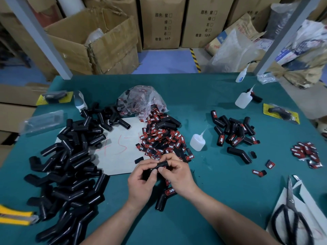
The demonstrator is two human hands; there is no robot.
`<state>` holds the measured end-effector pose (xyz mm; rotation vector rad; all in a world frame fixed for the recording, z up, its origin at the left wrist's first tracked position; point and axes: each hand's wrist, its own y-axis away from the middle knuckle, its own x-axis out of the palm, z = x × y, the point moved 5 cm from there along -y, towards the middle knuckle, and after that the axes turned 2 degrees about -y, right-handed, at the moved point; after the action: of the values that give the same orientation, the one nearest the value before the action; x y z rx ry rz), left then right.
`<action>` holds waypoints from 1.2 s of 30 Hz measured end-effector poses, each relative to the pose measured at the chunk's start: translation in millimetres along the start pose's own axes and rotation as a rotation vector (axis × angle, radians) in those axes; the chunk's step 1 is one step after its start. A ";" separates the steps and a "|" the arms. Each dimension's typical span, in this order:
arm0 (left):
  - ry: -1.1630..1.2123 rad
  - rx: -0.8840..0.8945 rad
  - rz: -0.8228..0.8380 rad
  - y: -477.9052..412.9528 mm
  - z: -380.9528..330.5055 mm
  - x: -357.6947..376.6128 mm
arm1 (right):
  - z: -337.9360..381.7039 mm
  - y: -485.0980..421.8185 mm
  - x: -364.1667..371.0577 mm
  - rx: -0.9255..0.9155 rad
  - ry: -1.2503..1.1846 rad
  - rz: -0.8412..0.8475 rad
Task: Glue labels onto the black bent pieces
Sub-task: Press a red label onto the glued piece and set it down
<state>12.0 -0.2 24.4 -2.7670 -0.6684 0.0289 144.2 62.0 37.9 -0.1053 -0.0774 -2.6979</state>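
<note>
Head view, left to right: 1 yellow knife (16, 216) lies at the worktop (221, 183) edge. Beside it sprawls the bare pile (67, 170) of black bent pieces, dozens and too tangled to count. At centre is the label heap (162, 138), spilled from 1 plastic bag (141, 99).

In front of that heap, the left hand (139, 183) has its grip curled round 1 bent piece (161, 164), held above the worktop. The right hand (178, 175) pinches the same piece at its end, thumbs meeting where a bit of red shows. It looks like a label being pressed home, though the fingers hide most of it. 1 labelled piece (164, 197) lies just below the hands.

Next, I judge, comes firm pressure until the glue takes. The piece then goes right, and a bare 1 comes from the left.

Further right are 3 glue bottles, the nearest (198, 140) beside the heap, then the finished pile (233, 131), a small label cluster (304, 152) and 1 pair of scissors (290, 213).
</note>
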 end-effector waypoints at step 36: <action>-0.022 -0.219 -0.051 -1.7 0.9 3.3 | 0.1 -2.6 -7.7 -0.151 0.142 -0.051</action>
<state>14.2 2.9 24.2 -2.9601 -0.7916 -0.0265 150.0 67.6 37.2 0.0434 0.1692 -2.7511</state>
